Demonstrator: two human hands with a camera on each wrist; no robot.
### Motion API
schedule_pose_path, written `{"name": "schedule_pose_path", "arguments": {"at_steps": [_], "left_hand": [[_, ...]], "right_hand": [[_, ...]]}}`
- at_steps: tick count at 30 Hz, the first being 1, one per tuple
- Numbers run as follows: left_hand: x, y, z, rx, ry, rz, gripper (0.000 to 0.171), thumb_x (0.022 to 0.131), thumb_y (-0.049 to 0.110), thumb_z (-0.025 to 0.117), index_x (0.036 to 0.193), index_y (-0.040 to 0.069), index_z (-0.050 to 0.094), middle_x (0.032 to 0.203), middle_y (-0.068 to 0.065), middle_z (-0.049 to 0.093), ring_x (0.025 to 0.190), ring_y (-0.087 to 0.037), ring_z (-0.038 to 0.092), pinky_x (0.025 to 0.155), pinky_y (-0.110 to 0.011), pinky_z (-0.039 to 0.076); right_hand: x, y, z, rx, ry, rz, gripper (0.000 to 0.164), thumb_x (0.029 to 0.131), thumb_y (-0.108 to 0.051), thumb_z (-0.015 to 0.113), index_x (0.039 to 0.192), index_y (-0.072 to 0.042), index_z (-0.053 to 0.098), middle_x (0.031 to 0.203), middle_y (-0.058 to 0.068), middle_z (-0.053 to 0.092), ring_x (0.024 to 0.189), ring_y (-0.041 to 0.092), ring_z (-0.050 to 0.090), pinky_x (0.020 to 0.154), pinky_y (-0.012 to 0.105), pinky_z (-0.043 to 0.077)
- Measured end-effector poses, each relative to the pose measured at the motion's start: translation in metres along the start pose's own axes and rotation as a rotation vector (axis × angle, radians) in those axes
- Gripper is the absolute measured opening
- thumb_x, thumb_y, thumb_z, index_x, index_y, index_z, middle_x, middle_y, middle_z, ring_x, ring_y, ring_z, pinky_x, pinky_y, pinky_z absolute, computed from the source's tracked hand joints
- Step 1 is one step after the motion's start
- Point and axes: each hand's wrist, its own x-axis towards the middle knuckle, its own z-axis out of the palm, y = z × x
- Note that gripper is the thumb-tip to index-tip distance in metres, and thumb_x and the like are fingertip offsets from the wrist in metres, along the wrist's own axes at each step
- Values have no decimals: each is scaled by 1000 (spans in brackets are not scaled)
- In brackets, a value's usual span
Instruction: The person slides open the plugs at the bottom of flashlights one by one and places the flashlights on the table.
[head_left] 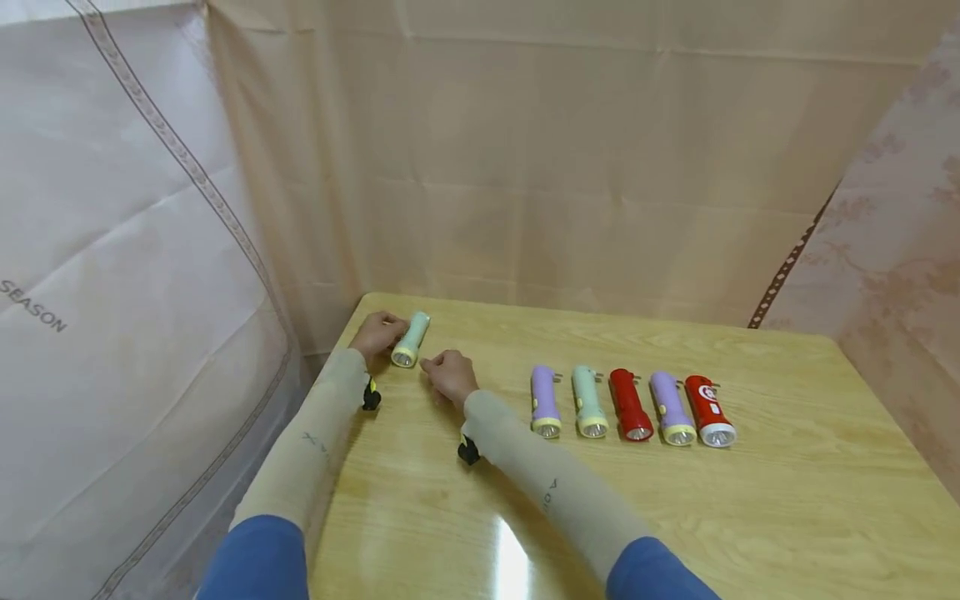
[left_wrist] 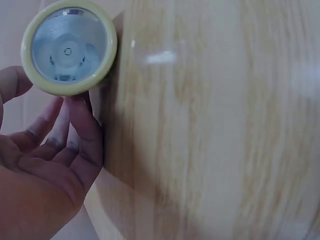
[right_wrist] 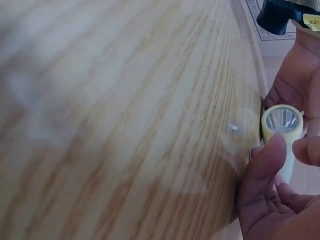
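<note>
A mint-green flashlight (head_left: 411, 340) with a pale yellow head lies at the table's far left, its lens facing the near side. My left hand (head_left: 378, 333) is on its left side, thumb and fingertips at the body. In the left wrist view the flashlight's round lens (left_wrist: 69, 50) hides part of those fingertips. Just to the right of the flashlight is my right hand (head_left: 452, 377), its fingers loosely bent and holding nothing. From the right wrist, its thumb (right_wrist: 270, 157) overlaps the flashlight's yellow head (right_wrist: 282, 122).
On the wooden table (head_left: 750, 517), several more flashlights lie in a row to the right: purple (head_left: 545, 400), mint (head_left: 588, 400), red (head_left: 630, 404), purple (head_left: 672, 408), and red with a white head (head_left: 710, 410). Plug prongs stick out from them. A beige sheet (head_left: 525, 167) hangs behind the table.
</note>
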Motion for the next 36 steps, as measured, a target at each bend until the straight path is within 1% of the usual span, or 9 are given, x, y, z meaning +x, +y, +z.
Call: {"name": "schedule_pose_path", "arguments": {"at_steps": [3, 6, 8, 12, 16, 22, 29, 32, 36], "left_hand": [[0, 0, 2, 43, 2, -13, 47, 103, 36, 63, 131, -1, 56, 120, -18, 62, 97, -25, 63, 72, -31, 55], [0, 2, 1, 59, -21, -3, 51, 103, 37, 62, 139, 2, 53, 126, -20, 62, 105, -28, 63, 75, -31, 55], [-1, 4, 0, 59, -57, 19, 55, 104, 35, 61, 148, 5, 47, 130, -23, 61, 107, -30, 64, 75, -32, 55], [-5, 8, 0, 60, -149, 60, 59, 107, 29, 55, 160, 12, 35, 132, -28, 61, 100, -30, 68, 72, -34, 58], [-6, 10, 0, 68, -184, 71, 56, 109, 26, 52, 161, 15, 34, 128, -27, 63, 87, -24, 71, 69, -33, 57], [-6, 13, -2, 66, -195, 58, 56, 108, 24, 52, 161, 14, 34, 121, -25, 66, 76, -20, 71, 67, -32, 57], [-8, 15, 1, 112, -194, 49, 50, 107, 34, 56, 152, 13, 43, 126, -23, 62, 81, -24, 70, 67, -33, 57], [-8, 16, 3, 110, -202, 58, 48, 106, 36, 58, 145, 12, 44, 129, -22, 58, 87, -25, 69, 71, -34, 57], [-7, 17, 4, 74, -167, 93, 41, 106, 33, 59, 135, 7, 48, 122, -21, 59, 86, -24, 65, 72, -34, 56]], "right_hand": [[2, 0, 1, -6, 1, 1, 30, 104, -32, 63, 101, -3, 70, 50, 5, 55, 36, 14, 46, 37, 23, 35], [2, -3, 1, 0, 7, -12, 31, 105, -32, 62, 107, -3, 69, 60, 6, 61, 36, 14, 47, 37, 23, 35], [2, -5, 2, 14, 7, -24, 33, 105, -32, 61, 118, -2, 68, 69, 8, 67, 37, 14, 47, 37, 23, 36], [3, -5, 5, 42, -14, -27, 42, 106, -31, 60, 137, -2, 61, 80, 11, 71, 37, 12, 45, 37, 23, 35], [6, -5, 7, 71, -17, -21, 44, 106, -32, 60, 139, -3, 61, 73, 10, 68, 38, 12, 45, 38, 23, 36], [7, -7, 10, 94, 9, -12, 43, 105, -39, 61, 128, -3, 68, 65, 6, 61, 40, 13, 47, 39, 24, 40], [0, -11, 11, -13, 14, -39, 49, 100, -46, 66, 88, 1, 73, 46, -1, 45, 38, 14, 47, 38, 25, 38], [-2, -11, 11, -53, 9, -60, 51, 99, -46, 67, 82, 2, 72, 45, -3, 45, 40, 14, 49, 39, 25, 40], [-1, -10, 10, -66, 7, -75, 49, 98, -45, 69, 80, 0, 71, 45, -2, 46, 40, 13, 48, 40, 25, 39]]}}
